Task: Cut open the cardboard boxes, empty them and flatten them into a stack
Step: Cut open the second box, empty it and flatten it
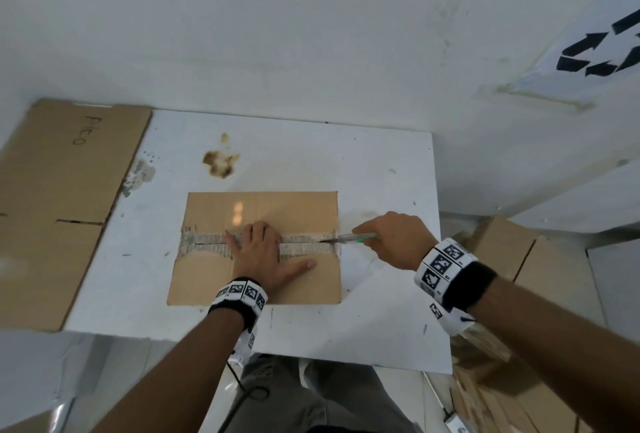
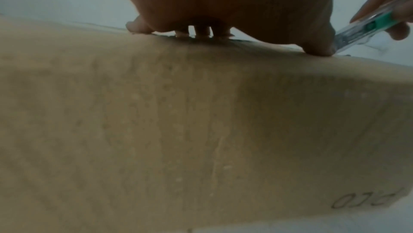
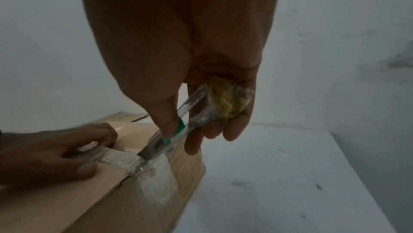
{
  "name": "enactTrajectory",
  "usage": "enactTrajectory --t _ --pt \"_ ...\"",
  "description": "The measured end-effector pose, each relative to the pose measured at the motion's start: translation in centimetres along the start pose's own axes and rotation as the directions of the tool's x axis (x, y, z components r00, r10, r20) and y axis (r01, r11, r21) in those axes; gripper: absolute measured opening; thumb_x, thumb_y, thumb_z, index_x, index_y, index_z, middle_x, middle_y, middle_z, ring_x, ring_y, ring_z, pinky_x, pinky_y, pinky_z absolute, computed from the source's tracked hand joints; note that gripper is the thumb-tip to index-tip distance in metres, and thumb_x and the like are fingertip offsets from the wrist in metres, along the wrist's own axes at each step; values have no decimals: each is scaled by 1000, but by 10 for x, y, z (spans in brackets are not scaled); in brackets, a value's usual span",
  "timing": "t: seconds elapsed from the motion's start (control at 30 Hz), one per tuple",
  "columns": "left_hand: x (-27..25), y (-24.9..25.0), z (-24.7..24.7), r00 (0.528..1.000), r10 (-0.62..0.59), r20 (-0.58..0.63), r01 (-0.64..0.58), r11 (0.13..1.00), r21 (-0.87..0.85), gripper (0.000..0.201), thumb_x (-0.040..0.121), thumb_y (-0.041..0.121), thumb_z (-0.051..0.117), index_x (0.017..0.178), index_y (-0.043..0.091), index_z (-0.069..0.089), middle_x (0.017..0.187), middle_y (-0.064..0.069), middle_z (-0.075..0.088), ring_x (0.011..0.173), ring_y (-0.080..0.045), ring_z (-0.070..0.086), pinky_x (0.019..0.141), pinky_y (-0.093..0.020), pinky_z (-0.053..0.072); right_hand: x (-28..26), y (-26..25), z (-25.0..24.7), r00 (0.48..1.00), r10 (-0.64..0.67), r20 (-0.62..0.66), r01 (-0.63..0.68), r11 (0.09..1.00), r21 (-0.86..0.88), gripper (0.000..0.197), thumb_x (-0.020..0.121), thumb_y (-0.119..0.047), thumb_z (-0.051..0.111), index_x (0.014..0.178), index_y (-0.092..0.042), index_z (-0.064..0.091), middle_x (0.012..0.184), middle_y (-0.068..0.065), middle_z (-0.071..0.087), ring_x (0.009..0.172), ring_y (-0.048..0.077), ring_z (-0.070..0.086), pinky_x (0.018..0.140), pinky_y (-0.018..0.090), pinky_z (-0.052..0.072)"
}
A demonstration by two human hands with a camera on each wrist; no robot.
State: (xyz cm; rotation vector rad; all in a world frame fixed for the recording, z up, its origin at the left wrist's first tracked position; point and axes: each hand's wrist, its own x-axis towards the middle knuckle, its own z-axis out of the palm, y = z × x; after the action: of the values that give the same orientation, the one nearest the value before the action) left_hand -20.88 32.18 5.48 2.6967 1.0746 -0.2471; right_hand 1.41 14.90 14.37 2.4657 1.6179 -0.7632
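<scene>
A closed brown cardboard box (image 1: pixel 214 276) (image 2: pixel 201 122) (image 3: pixel 67 201) lies on the white table (image 1: pixel 381 311), with a torn strip of clear tape (image 1: pixel 304 247) (image 3: pixel 116 159) along its middle seam. My left hand (image 1: pixel 258 252) (image 3: pixel 44 153) presses flat on the box top, fingers spread over the seam. My right hand (image 1: pixel 391 238) (image 3: pixel 190 113) grips a clear utility knife with a green slider (image 1: pixel 356 237) (image 2: pixel 368 26) (image 3: pixel 172 136). The blade tip sits in the seam at the box's right edge. A crumpled wad of tape (image 3: pixel 228 99) is tucked in the right palm.
A flattened cardboard sheet (image 1: pixel 59 207) lies at the table's left edge, partly overhanging. Several more cardboard boxes (image 1: pixel 502 252) stand on the floor to the right. A white wall (image 1: pixel 277 34) rises close behind the table. A brown stain (image 1: pixel 221 162) marks the tabletop.
</scene>
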Motion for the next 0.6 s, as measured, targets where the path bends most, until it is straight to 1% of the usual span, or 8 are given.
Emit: enactTrajectory --t 0.07,0.17,0.27,0.33,0.4,0.47,0.53,0.6 --pt "-4 -9 -4 1000 -9 12 9 1000 20 101 58 107 19 101 21 49 117 0 44 118 -28 44 114 -75 11 -5 -7 12 999 -3 -35 6 995 95 26 101 -30 47 118 -32 67 104 -3 71 93 24 67 77 37 55" --pt "-6 -13 -6 999 -16 -27 16 1000 9 95 63 102 26 100 20 54 119 -4 46 120 -31 43 113 -76 10 -5 -18 32 997 1 -82 19 971 239 30 101 -32 49 126 -36 65 107 -1 70 98 25 65 81 41 54" --pt "-11 2 6 990 130 -63 -133 990 -55 80 76 93 31 107 24 58 122 0 47 124 -28 45 113 -75 12 2 -22 42 996 -10 -88 35 957 286 36 102 -32 50 135 -39 59 117 0 69 107 25 63 87 40 52" --pt "-13 7 16 983 154 -101 -165 981 -100 72 81 88 34 111 26 58 125 3 45 126 -24 43 115 -73 14 4 -20 43 997 -33 -74 54 951 304 38 102 -33 49 138 -40 57 120 -2 69 108 23 63 87 38 51" --pt "-9 5 21 980 148 -130 -160 983 -88 68 83 86 37 105 26 58 122 3 46 124 -21 42 116 -72 13 3 -15 41 997 -53 -62 71 942 327 37 102 -33 50 136 -42 58 116 -4 71 103 21 65 84 37 53" --pt "-4 1 22 974 165 -153 -176 983 -58 67 85 84 36 97 21 58 116 2 47 118 -23 43 115 -72 16 -1 -11 39 996 -48 -78 74 926 371 34 100 -33 53 131 -42 63 108 -5 74 94 20 67 80 37 54" --pt "1 0 25 967 176 -183 -188 981 -52 67 89 79 32 92 17 56 111 -2 48 112 -27 45 115 -68 21 -5 -10 39 995 2 -97 39 904 425 32 99 -35 55 128 -40 67 106 -7 75 90 18 68 80 37 56" --pt "3 1 27 960 171 -222 -193 978 -83 63 94 72 31 90 14 54 109 -5 48 110 -29 46 117 -64 23 -5 -15 45 993 79 -82 -28 869 494 30 97 -39 58 125 -39 69 105 -8 75 87 15 69 81 35 57"
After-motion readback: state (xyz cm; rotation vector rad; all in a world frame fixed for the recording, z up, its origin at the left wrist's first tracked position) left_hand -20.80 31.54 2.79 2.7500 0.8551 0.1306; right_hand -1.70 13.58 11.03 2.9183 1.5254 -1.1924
